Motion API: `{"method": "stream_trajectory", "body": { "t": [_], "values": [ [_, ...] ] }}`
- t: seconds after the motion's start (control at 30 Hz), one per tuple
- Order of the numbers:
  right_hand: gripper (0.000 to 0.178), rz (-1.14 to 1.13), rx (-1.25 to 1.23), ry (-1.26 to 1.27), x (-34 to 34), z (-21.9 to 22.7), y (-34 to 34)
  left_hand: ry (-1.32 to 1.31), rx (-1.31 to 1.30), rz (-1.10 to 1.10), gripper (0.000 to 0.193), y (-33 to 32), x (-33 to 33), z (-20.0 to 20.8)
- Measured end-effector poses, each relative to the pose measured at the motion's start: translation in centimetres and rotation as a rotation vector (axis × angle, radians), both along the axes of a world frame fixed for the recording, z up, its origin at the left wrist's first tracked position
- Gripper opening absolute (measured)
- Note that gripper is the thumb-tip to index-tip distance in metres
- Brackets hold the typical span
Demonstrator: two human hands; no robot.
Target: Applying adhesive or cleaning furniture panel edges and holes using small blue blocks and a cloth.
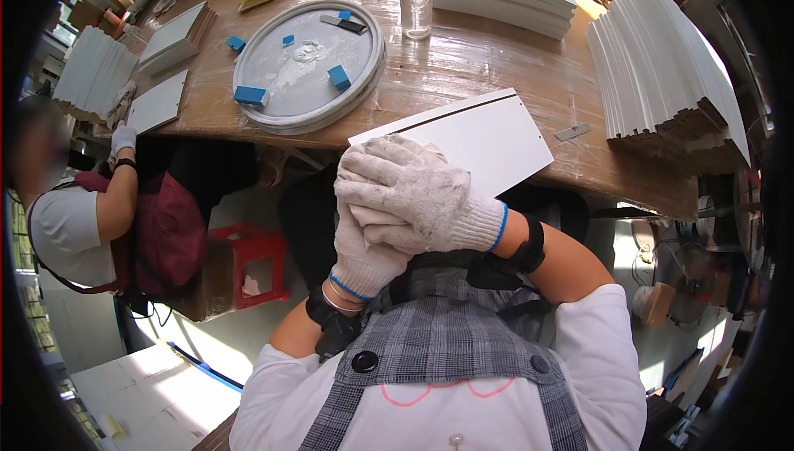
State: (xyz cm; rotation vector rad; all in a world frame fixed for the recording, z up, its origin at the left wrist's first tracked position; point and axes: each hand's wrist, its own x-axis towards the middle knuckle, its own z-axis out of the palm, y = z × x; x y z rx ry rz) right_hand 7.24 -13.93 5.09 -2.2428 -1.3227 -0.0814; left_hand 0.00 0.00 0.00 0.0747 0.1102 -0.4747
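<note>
Both my hands wear off-white knit gloves with blue cuff edges, and they are pressed together over the near left corner of a white panel. My right hand lies across the top, its fingers together and curled over pale folded fabric and the left hand. Underneath, my left hand shows mainly its wrist and the glove's side; its fingers are covered. Whether the pale folds are a separate cloth or part of the left glove, I cannot tell. The panel has a dark groove along its far side and overhangs the table's near edge.
On the plastic-covered table is a round grey lid with white powder, blue blocks and a blade tool. Nearby stand a clear bottle, a small metal plate and stacked white panels. A co-worker sits left, beside a red stool.
</note>
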Motion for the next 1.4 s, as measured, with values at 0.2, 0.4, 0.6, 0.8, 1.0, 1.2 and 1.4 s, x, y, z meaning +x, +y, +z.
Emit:
{"method": "stream_trajectory", "body": {
  "t": [0.2,0.4,0.6,0.8,1.0,1.2,1.4],
  "values": [
    [0.043,-0.654,0.047,0.032,6.8,-5.5,-10.6,0.032,0.272,-0.01,0.064,-0.4,0.1,0.5],
    [0.043,-0.242,-0.093,0.007,1.8,-0.9,0.4,-0.022,0.415,-0.046,0.062,-0.1,-0.9,0.9],
    [0.03,-0.148,0.122,-0.038,2.4,-1.1,-1.6,-0.039,0.457,-0.023,0.071,-0.2,-1.9,1.1],
    [0.036,-0.797,0.002,-0.14,5.2,-6.3,-9.6,-0.048,0.324,-0.003,0.056,-0.5,-1.3,0.6],
    [0.041,0.035,0.032,-0.047,-3.6,-0.7,-2.1,-0.002,0.198,-0.046,0.084,1.4,0.5,0.7],
    [0.034,-0.252,0.105,0.207,-2.2,-2.9,-12.2,0.031,0.243,0.013,0.069,0.9,1.2,0.4],
    [0.031,-0.41,0.077,-0.107,-3.6,-3.5,-8.5,-0.003,0.383,0.089,0.04,0.0,1.0,0.9]
  ]
}}
